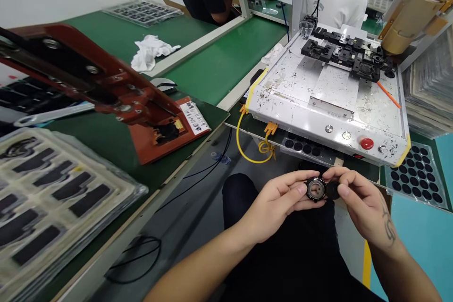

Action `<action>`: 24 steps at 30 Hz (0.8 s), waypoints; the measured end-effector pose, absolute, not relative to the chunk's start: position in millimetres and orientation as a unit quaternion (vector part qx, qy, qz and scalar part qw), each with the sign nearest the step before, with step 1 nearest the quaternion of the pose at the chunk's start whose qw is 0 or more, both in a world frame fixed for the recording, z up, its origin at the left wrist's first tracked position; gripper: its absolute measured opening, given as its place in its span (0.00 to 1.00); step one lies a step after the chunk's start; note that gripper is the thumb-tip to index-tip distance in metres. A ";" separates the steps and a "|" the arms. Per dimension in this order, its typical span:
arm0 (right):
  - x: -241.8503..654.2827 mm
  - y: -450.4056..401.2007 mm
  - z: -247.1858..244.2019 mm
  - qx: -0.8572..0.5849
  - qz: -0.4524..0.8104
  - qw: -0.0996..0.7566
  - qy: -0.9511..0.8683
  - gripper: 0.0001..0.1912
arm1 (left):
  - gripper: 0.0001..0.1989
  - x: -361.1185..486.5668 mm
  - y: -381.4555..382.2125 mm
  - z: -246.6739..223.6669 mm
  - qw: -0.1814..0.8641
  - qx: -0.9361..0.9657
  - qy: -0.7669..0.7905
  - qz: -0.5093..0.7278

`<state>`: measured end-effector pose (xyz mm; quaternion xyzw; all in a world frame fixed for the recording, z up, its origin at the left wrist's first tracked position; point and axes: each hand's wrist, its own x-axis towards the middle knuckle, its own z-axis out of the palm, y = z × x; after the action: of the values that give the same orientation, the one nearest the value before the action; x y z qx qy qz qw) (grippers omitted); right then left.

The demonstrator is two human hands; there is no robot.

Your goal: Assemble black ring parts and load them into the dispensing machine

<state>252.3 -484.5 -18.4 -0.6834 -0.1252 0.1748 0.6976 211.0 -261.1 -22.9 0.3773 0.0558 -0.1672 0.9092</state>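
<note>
Above my lap, my left hand (283, 196) pinches a round black watch case (316, 189) between thumb and fingers. A pale metallic ring lines its opening, and skin-coloured surface with small dark spots shows inside it. Close against its right side is a thin black disc (332, 190), gripped by the thumb and fingers of my right hand (357, 193). Whether the disc and the case touch, I cannot tell. Both hands are in front of the white machine's front edge.
Ahead stands a white machine (300, 99) with black fixtures (343, 54) and a red button (367, 143). A sheet of black discs (415, 174) lies right. On the left are a red press (155, 144) and stacked trays (81, 198). Yellow cable (244, 151) hangs between benches. Other people sit beyond.
</note>
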 end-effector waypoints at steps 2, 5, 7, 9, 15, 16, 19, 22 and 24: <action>250.1 -490.3 -17.6 -0.676 0.170 0.706 -0.123 0.09 | 0.17 209.0 -259.7 -17.6 0.914 0.363 0.054 -0.174; 248.0 -493.6 -14.5 -0.681 0.175 0.701 -0.122 0.08 | 0.17 206.9 -258.7 -11.1 0.915 0.359 0.053 -0.173; 246.8 -493.6 -11.2 -0.689 0.177 0.692 -0.120 0.08 | 0.17 205.7 -258.3 -8.1 0.915 0.359 0.054 -0.174; 245.1 -494.1 -7.7 -0.698 0.173 0.684 -0.121 0.08 | 0.17 204.2 -257.8 -5.5 0.917 0.353 0.051 -0.179; 233.1 -498.5 7.1 -0.701 0.162 0.684 -0.123 0.10 | 0.15 196.5 -256.0 4.7 0.925 0.318 0.032 -0.208; 230.5 -497.9 10.6 -0.701 0.160 0.685 -0.116 0.10 | 0.15 195.1 -255.7 6.7 0.924 0.316 0.027 -0.214; 224.5 -494.2 20.0 -0.703 0.150 0.689 -0.094 0.12 | 0.15 191.8 -255.0 11.2 0.921 0.317 0.023 -0.223; 224.2 -491.7 23.1 -0.710 0.149 0.682 -0.093 0.12 | 0.15 191.1 -254.6 11.8 0.920 0.325 0.028 -0.218; 227.1 -492.0 20.8 -0.719 0.151 0.669 -0.109 0.11 | 0.16 192.0 -254.7 10.1 0.920 0.329 0.029 -0.210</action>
<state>227.1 -492.0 20.8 -0.7194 -0.1086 0.1507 0.6693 192.0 -254.7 10.1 0.3290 0.0287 -0.2096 0.9203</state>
